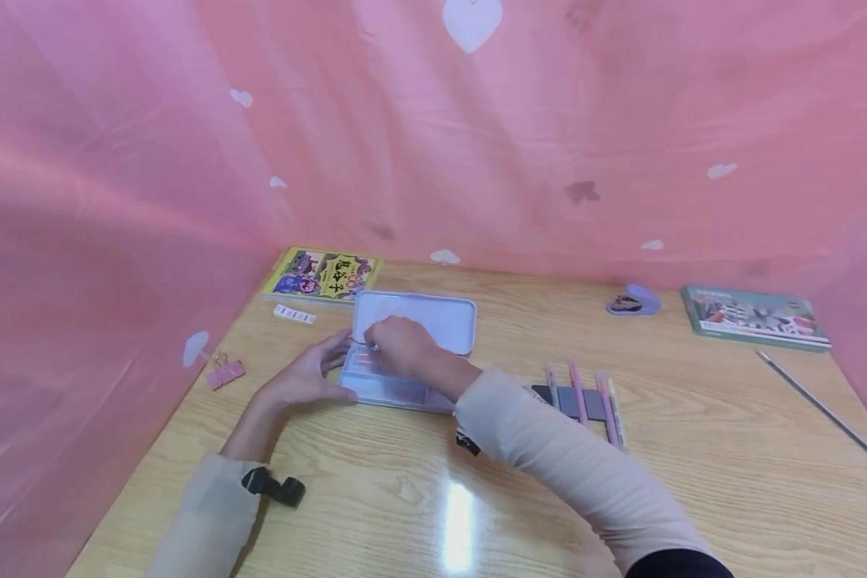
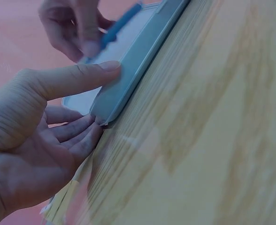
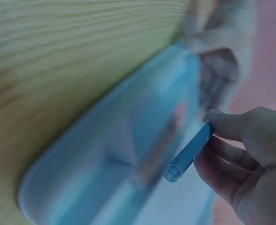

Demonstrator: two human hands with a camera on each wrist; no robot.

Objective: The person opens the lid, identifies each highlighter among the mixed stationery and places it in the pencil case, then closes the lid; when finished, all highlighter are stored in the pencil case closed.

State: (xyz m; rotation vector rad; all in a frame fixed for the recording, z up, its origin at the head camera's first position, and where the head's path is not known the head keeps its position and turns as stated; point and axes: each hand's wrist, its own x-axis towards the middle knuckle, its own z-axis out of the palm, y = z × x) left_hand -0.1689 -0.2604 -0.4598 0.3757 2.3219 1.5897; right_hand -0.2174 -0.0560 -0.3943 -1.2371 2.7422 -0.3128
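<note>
An open lilac pencil case (image 1: pixel 383 389) lies on the table, its lid (image 1: pixel 455 321) tipped back. My left hand (image 1: pixel 303 377) grips the case's left end; in the left wrist view the thumb (image 2: pixel 88 77) presses the side wall and the fingers sit at the corner. Over the case, my right hand (image 1: pixel 405 345) pinches a blue pen (image 3: pixel 193 149) between thumb and fingers, its clear end pointing down toward the tray. A blurred pinkish-brown stick (image 3: pixel 161 145) lies inside the case. From the head view, the right hand largely hides the pen.
Right of the case, several pens (image 1: pixel 578 393) lie across a grey strip (image 1: pixel 592 405). Behind are a comic-style book (image 1: pixel 325 274), a white strip (image 1: pixel 294 314), a purple stapler (image 1: pixel 636 300) and a green box (image 1: pixel 755 317). Pink binder clips (image 1: pixel 225 374) sit left; a pencil (image 1: pixel 824 408) lies far right.
</note>
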